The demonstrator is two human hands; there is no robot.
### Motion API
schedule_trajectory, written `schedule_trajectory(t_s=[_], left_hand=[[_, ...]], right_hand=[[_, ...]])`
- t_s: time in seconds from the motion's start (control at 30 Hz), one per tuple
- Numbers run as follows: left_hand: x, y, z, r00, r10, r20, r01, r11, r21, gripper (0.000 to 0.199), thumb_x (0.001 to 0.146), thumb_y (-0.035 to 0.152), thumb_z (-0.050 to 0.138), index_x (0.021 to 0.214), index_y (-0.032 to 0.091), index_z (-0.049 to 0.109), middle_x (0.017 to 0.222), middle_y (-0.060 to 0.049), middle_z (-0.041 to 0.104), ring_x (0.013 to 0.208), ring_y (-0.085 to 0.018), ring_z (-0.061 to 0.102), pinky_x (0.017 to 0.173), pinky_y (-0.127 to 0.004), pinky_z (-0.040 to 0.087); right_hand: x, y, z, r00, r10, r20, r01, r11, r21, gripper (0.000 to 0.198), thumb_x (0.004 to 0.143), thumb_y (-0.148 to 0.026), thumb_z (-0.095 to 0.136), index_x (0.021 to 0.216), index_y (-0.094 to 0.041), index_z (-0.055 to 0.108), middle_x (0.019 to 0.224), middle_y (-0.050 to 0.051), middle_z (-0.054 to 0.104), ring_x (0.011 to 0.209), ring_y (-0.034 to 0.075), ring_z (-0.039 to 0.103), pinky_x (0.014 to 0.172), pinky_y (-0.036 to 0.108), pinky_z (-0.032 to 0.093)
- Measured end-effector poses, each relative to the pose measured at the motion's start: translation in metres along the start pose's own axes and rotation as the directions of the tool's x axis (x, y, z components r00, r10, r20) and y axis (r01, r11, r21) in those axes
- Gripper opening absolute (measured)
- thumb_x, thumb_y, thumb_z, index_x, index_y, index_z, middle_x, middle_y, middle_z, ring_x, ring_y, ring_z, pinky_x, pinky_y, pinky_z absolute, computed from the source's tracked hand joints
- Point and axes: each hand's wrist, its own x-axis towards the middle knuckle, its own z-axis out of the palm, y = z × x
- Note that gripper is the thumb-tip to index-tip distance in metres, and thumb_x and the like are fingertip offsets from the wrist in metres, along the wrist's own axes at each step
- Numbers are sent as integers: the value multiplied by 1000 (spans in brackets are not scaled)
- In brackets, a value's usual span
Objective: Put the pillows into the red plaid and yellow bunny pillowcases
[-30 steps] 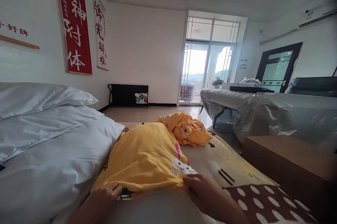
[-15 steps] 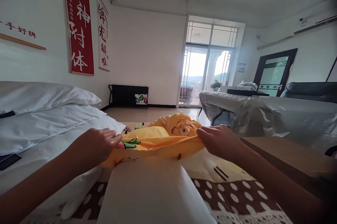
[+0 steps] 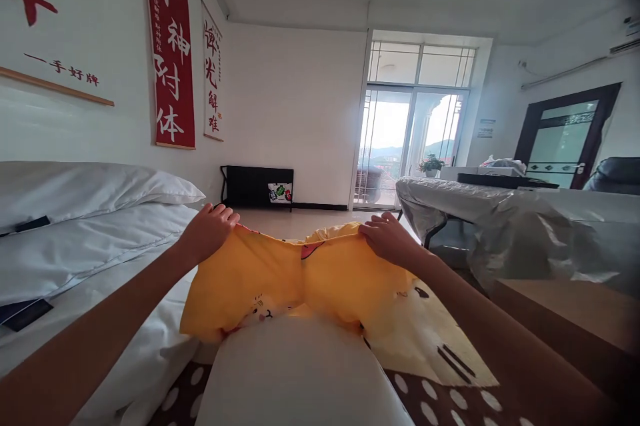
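Note:
A yellow cloth with cartoon prints (image 3: 270, 266) is stretched between my two hands, its upper edge raised and its lower part hanging down. My left hand (image 3: 213, 229) is closed on the upper left corner. On the upper right, my right hand (image 3: 390, 239) pinches the same edge. Below the cloth lies a smooth white object (image 3: 305, 373), nearest to me; its far end meets the cloth's lower edge. I cannot tell whether the cloth goes around it. Behind the raised edge, part of a bunched yellow cloth (image 3: 333, 233) shows.
White pillows (image 3: 125, 239) are stacked at the left. Beneath everything is a brown and cream patterned blanket (image 3: 450, 339). To the right stand a cardboard box (image 3: 565, 313) and a plastic-covered table (image 3: 525, 213). A black folded item (image 3: 245, 186) leans against the far wall.
Both hands have risen and lifted the cloth's upper edge, so more of it hangs open toward me. The bunched cloth behind is now mostly hidden. The view has swung slightly left.

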Motion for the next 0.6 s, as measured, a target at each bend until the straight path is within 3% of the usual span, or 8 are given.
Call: schedule_trajectory(t_s=[0.23, 0.37, 0.43, 0.47, 0.53, 0.6], left_hand=[[53, 19, 71, 982, -151, 114, 166, 977, -135, 32, 83, 0, 35, 84, 13, 64, 88, -13, 68, 90, -24, 61, 86, -38, 37], [64, 66, 82, 941, -332, 63, 338, 928, -158, 43, 83, -1, 29, 111, 9, 59, 106, -19, 65, 101, -28, 60, 96, -53, 31], [58, 97, 83, 968, -248, 48, 252, 930, -268, 47, 84, 1, 30, 124, 13, 53, 120, -17, 61, 112, -26, 56, 99, -49, 33], [52, 111, 87, 990, -134, 43, 141, 918, -372, 46, 86, 4, 31, 125, 15, 53, 126, -14, 59, 118, -24, 53, 101, -45, 34], [35, 131, 105, 996, 66, 63, -18, 819, -574, 43, 93, 17, 31, 131, 18, 51, 138, -10, 52, 131, -22, 43, 107, -42, 32], [13, 140, 139, 975, 122, 184, 42, 717, -696, 47, 96, 38, 32, 138, 22, 46, 147, -8, 42, 138, -23, 35, 112, -44, 29]], right_hand=[[47, 2, 77, 981, 142, 132, -158, 980, 117, 31, 82, 0, 38, 90, -11, 66, 89, 15, 69, 98, 24, 56, 90, 39, 25], [56, -35, 106, 960, 221, 169, -250, 952, 177, 35, 82, -1, 39, 103, -10, 65, 102, 16, 69, 106, 26, 56, 97, 44, 24], [51, -65, 114, 961, 229, 155, -264, 925, 274, 40, 88, -7, 36, 119, -15, 59, 115, 12, 65, 110, 23, 55, 99, 43, 25], [46, -80, 117, 972, 186, 146, -227, 903, 365, 41, 92, -12, 34, 127, -19, 55, 122, 10, 63, 114, 20, 54, 101, 41, 26], [33, -103, 126, 988, 4, 157, -98, 797, 596, 43, 98, -29, 33, 139, -25, 44, 138, 7, 52, 127, 19, 45, 106, 38, 24], [18, -114, 142, 968, -145, 205, -64, 647, 760, 54, 97, -47, 32, 147, -28, 32, 150, 7, 36, 139, 21, 28, 112, 41, 17]])
